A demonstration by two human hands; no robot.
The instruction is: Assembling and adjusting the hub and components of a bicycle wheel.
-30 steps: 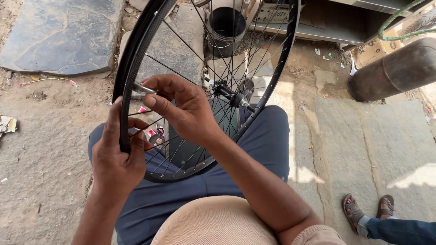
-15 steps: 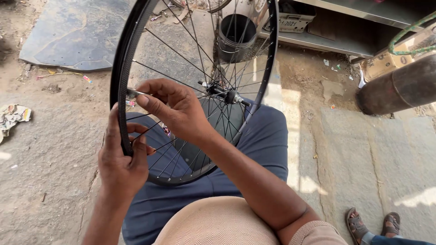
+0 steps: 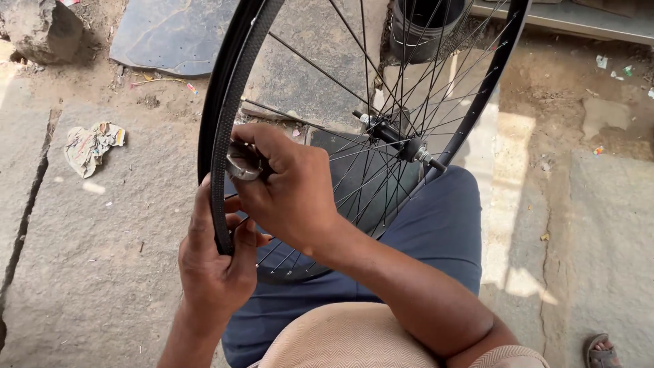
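A black bicycle wheel rim (image 3: 219,136) with thin metal spokes (image 3: 320,71) stands upright on my lap, its hub (image 3: 398,140) to the right of my hands. My left hand (image 3: 212,262) grips the rim's lower left part from outside. My right hand (image 3: 289,187) reaches through the spokes and pinches a small metal spoke wrench (image 3: 242,163) against the inner side of the rim.
I sit in blue trousers (image 3: 436,238) on a stone-slab ground. A crumpled paper scrap (image 3: 92,144) lies at left, a dark flat slab (image 3: 174,34) at the back, a black bucket (image 3: 426,24) behind the wheel. Another person's sandalled foot (image 3: 603,351) shows at the bottom right.
The view has moved in closer to the wheel. My right hand has closed more tightly on the wrench at the rim; my left hand keeps its hold on the rim.
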